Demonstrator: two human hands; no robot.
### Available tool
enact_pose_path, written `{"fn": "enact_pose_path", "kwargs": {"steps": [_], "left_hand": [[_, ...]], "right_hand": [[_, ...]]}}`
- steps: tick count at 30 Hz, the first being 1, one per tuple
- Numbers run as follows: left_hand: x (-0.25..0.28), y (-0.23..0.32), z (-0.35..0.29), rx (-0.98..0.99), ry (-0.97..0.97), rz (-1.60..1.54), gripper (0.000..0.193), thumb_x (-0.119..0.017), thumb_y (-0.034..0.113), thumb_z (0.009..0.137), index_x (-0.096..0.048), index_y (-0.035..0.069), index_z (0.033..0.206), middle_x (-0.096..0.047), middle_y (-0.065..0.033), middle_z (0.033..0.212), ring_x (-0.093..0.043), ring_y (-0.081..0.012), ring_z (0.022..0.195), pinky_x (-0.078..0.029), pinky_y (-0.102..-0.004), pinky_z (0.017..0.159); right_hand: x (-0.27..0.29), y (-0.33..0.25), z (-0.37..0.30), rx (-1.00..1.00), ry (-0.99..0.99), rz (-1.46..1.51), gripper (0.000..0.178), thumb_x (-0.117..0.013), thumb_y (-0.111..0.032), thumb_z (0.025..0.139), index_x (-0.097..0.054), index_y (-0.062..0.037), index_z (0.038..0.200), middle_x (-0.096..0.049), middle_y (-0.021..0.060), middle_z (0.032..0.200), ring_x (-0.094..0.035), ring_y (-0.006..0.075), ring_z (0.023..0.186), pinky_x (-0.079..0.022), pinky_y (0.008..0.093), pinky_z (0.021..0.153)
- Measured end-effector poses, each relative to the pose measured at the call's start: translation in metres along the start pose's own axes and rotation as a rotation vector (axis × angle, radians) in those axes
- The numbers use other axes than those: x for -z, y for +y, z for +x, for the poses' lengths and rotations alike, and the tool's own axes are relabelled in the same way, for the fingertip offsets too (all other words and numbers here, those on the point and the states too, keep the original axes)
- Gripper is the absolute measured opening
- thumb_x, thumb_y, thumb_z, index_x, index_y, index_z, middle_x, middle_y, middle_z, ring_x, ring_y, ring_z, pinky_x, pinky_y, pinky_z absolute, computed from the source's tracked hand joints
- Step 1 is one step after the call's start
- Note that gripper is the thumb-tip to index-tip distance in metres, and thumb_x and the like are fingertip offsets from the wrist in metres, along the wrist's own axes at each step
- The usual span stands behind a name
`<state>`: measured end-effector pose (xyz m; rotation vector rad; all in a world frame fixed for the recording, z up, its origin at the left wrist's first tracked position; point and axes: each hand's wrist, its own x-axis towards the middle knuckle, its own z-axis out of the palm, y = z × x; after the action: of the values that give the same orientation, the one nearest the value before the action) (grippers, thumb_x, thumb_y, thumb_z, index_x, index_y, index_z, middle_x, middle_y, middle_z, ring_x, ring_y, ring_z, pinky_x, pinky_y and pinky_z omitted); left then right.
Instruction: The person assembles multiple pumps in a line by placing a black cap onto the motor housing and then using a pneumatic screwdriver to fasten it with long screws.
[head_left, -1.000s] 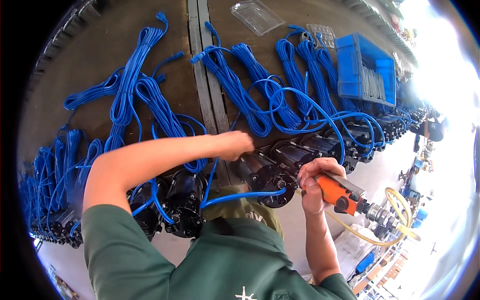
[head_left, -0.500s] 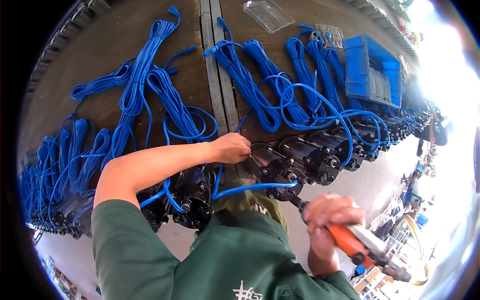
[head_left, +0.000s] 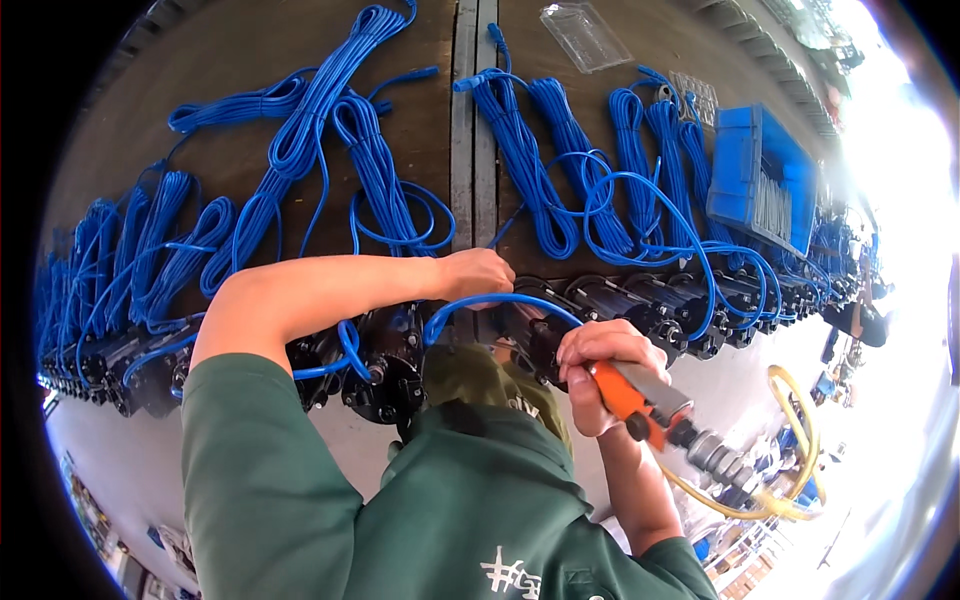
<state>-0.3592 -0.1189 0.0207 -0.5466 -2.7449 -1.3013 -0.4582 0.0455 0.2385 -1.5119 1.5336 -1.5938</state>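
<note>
My left hand (head_left: pixel 478 274) is closed in a fist at the table-side end of a dark cylindrical housing (head_left: pixel 532 330). Whatever its fingers pinch is hidden. My right hand (head_left: pixel 610 365) grips an orange-and-grey air wrench (head_left: pixel 640 395), held at the near end of the same housing. The tool's working tip is out of sight behind my fingers and the housing. A yellow air hose (head_left: pixel 806 430) loops from the wrench's rear fitting. Between my hands, a thick blue cable (head_left: pixel 490 299) arcs over the housing.
Similar black housings (head_left: pixel 385 370) line the table's near edge on both sides. Bundled blue cables (head_left: pixel 525 165) lie across the dark tabletop (head_left: pixel 560 55). A blue bin (head_left: pixel 735 165) sits at the right, with a clear plastic tray (head_left: pixel 588 38) farther back. A metal strip (head_left: pixel 474 130) divides the table.
My right hand and the air wrench have moved up and left, closer to the housing. The blue cable now arcs higher between my hands. My left fist stays by the housing; the view has shifted.
</note>
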Motion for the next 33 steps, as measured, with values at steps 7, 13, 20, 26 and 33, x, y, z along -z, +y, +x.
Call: {"fn": "enact_pose_path", "kwargs": {"steps": [7, 13, 20, 26, 33], "left_hand": [[0.041, -0.007, 0.001, 0.142, -0.153, 0.353, 0.016, -0.066, 0.021, 0.078, -0.068, 0.005, 0.075, -0.069, -0.0151, 0.084, -0.068, -0.0347, 0.084, -0.056, -0.0444, 0.074], [0.191, 0.113, -0.020, 0.799, 0.322, 0.627, 0.021, -0.064, 0.018, 0.084, -0.071, -0.001, 0.084, -0.070, -0.0177, 0.074, -0.069, -0.0329, 0.067, -0.057, -0.0406, 0.062], [-0.002, 0.290, 0.022, 0.391, 1.766, 0.705, 0.011, -0.060, -0.009, 0.080, -0.063, 0.000, 0.085, -0.061, -0.0084, 0.078, -0.052, -0.0160, 0.063, -0.038, -0.0269, 0.053], [-0.194, 0.239, 0.128, 0.651, 1.772, -1.171, 0.029, -0.052, 0.020, 0.104, -0.063, -0.006, 0.107, -0.068, -0.0070, 0.089, -0.055, -0.0083, 0.064, -0.044, -0.0234, 0.055], [-0.183, 0.172, 0.177, 0.024, 2.096, -2.024, 0.025, -0.042, 0.019, 0.106, -0.054, -0.003, 0.106, -0.063, -0.0139, 0.092, -0.058, -0.0183, 0.072, -0.045, -0.0283, 0.058]], "right_hand": [[0.006, 0.004, 0.000, -0.014, -0.085, 0.011, 0.024, -0.065, -0.001, 0.080, -0.057, 0.0018, 0.102, -0.060, 0.0158, 0.084, -0.060, 0.0161, 0.060, -0.056, 0.0301, 0.060], [0.035, -0.073, -0.002, 0.111, 0.065, 0.201, 0.030, -0.064, 0.007, 0.073, -0.056, -0.0014, 0.101, -0.065, 0.0101, 0.083, -0.064, 0.0184, 0.066, -0.055, 0.0320, 0.061], [0.170, -0.128, -0.034, 0.400, 0.047, 0.452, 0.041, -0.054, 0.000, 0.081, -0.048, 0.0008, 0.122, -0.048, 0.0080, 0.095, -0.053, 0.0130, 0.061, -0.047, 0.0316, 0.063], [0.168, -0.086, -0.061, 0.248, 0.039, 0.490, 0.042, -0.058, -0.005, 0.073, -0.053, -0.0002, 0.115, -0.052, 0.0110, 0.091, -0.051, 0.0145, 0.058, -0.050, 0.0311, 0.054], [0.113, -0.034, -0.064, 0.031, -0.102, 0.481, 0.037, -0.052, 0.002, 0.072, -0.055, 0.0030, 0.109, -0.057, 0.0145, 0.087, -0.052, 0.0170, 0.060, -0.050, 0.0334, 0.061]]}}
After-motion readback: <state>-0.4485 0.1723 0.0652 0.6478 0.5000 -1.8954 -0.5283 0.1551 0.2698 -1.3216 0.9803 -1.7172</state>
